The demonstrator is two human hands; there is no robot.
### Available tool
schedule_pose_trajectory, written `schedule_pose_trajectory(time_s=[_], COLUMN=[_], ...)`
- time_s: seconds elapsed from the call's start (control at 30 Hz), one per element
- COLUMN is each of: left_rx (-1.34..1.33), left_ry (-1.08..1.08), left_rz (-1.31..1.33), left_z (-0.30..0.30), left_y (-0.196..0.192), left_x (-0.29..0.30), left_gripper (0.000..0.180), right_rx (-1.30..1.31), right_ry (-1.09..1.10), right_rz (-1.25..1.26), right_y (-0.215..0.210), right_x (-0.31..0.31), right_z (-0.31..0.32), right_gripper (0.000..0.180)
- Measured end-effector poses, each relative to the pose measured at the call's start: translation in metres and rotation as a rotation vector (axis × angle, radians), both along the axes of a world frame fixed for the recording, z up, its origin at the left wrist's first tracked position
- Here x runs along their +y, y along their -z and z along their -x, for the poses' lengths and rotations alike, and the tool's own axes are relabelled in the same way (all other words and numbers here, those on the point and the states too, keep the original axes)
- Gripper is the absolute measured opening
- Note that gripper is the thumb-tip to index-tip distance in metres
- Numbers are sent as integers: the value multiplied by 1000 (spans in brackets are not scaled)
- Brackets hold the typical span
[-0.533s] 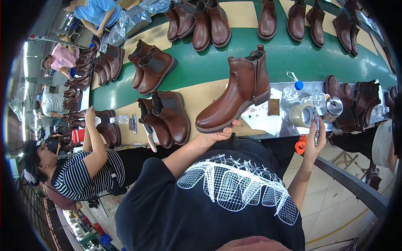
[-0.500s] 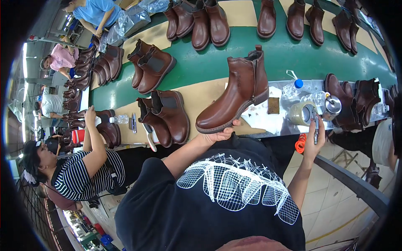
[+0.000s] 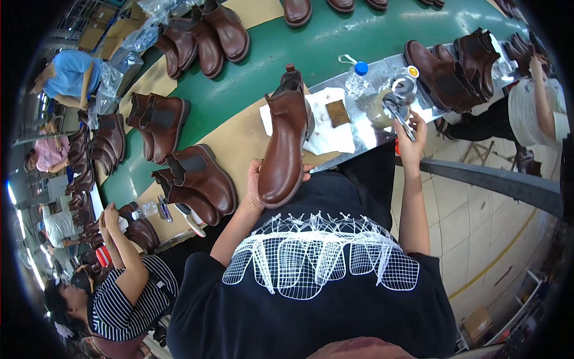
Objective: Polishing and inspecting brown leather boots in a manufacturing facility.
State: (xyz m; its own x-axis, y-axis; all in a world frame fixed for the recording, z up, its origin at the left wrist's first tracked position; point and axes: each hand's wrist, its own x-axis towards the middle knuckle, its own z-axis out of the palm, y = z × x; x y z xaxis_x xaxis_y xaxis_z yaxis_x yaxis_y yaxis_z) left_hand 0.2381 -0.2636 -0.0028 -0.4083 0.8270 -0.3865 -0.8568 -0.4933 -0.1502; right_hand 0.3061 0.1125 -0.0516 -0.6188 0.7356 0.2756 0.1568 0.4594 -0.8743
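Observation:
My left hand (image 3: 256,184) is closed round the sole of a brown leather ankle boot (image 3: 282,149). The boot's toe points toward me and its heel loop is at the far end. In my right hand (image 3: 414,142) is a slim silver metal tool (image 3: 405,127), its exact kind unclear. The tool's far end reaches into the opening of a tape roll (image 3: 380,115) on the metal-topped bench edge. Beside the roll stands a round metal pot (image 3: 403,88). A brown square pad (image 3: 338,112) lies on white paper (image 3: 323,139) right of the boot.
Brown boots (image 3: 206,179) stand left of me on cardboard, near a white-handled brush (image 3: 194,224). A blue-capped bottle (image 3: 359,78) stands behind the tape roll. More boots (image 3: 445,81) are at right. A striped-shirted person (image 3: 128,293) works at left; a grey rail (image 3: 490,182) runs at right.
My view has turned to the right. The boot has swung so its toe points toward me. My right hand has brought the silver tool into the tape roll's opening.

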Motion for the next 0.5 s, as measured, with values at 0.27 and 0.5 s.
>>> schedule_pose_trajectory(time_s=[0.27, 0.5], left_rx=[219, 274], left_ry=[123, 104], left_rz=[357, 468], left_z=[14, 9], left_y=[68, 59], left_x=[-54, -53], left_gripper=[59, 53], right_rx=[59, -10], right_ry=[-43, -63], right_rz=[185, 105], right_y=[26, 46], right_x=[3, 4], right_z=[-5, -17], right_gripper=[50, 57])
